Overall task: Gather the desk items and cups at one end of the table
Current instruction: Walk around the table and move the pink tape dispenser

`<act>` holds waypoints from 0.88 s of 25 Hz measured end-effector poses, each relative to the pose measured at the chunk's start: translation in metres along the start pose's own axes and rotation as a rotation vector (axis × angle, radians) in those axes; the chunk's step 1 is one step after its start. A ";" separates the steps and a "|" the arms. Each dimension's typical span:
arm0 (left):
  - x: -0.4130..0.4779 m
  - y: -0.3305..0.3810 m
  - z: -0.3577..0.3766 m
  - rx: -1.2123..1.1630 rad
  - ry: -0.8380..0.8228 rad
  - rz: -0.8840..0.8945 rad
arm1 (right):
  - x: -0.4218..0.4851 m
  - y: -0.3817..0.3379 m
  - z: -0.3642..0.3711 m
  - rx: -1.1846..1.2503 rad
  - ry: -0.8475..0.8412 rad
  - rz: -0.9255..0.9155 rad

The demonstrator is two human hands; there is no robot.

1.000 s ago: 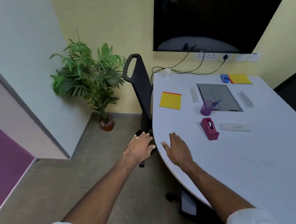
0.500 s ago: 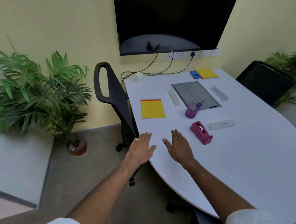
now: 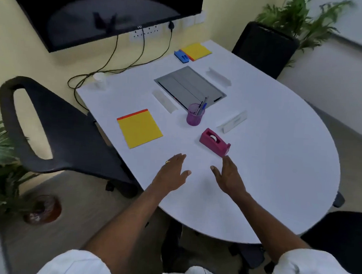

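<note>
From my feed I see the white table (image 3: pixel 280 164), smooth and matte with a rounded near end, under a glossy black wall screen (image 3: pixel 103 11). A black mesh chair (image 3: pixel 55 133) with a looped back stands at its left edge, and another black chair (image 3: pixel 264 46) at the far right. A flat grey rectangular hatch (image 3: pixel 189 86) sits flush in the tabletop. One square yellow notepad (image 3: pixel 140 129) with an orange top strip lies near the left edge; a second yellow pad (image 3: pixel 197 51) lies at the far end, touching a small blue block (image 3: pixel 181 56). The left hand (image 3: pixel 171 174) and right hand (image 3: pixel 228 176) hover low over the near end, fingers straight and close together, thumbs out, holding nothing. The right fingertips are just beside the blocky magenta tape dispenser (image 3: pixel 214 142); I cannot tell whether they touch it. Beyond it stands a translucent purple pen cup (image 3: pixel 195 116) holding pens, with a clear plastic name stand (image 3: pixel 233 122) to its right. A small white cup (image 3: pixel 99 79) sits at the far left corner.
</note>
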State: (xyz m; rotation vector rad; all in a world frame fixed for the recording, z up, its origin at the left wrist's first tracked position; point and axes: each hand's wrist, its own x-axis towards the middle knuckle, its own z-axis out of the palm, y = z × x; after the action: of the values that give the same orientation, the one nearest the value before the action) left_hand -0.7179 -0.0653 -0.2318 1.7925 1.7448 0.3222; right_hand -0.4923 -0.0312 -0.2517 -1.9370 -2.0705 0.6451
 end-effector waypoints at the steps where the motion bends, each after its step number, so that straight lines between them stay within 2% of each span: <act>1: 0.020 0.001 0.003 -0.010 -0.026 0.016 | 0.013 0.009 0.001 0.009 0.002 0.033; 4: 0.074 0.001 0.003 -0.010 -0.113 0.055 | 0.049 0.026 -0.001 0.021 -0.004 0.115; 11: 0.156 -0.001 0.018 0.172 -0.164 0.072 | 0.124 0.046 0.001 0.027 -0.043 0.155; 18: 0.239 0.007 0.035 -0.088 -0.281 0.002 | 0.158 0.056 0.024 0.232 -0.019 0.345; 22: 0.275 0.005 0.048 -0.277 -0.267 -0.023 | 0.174 0.053 0.032 0.400 0.105 0.517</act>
State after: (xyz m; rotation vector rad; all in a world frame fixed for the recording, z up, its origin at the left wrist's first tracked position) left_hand -0.6584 0.1888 -0.3315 1.5383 1.4566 0.2845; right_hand -0.4768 0.1369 -0.3261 -2.1943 -1.2489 0.9478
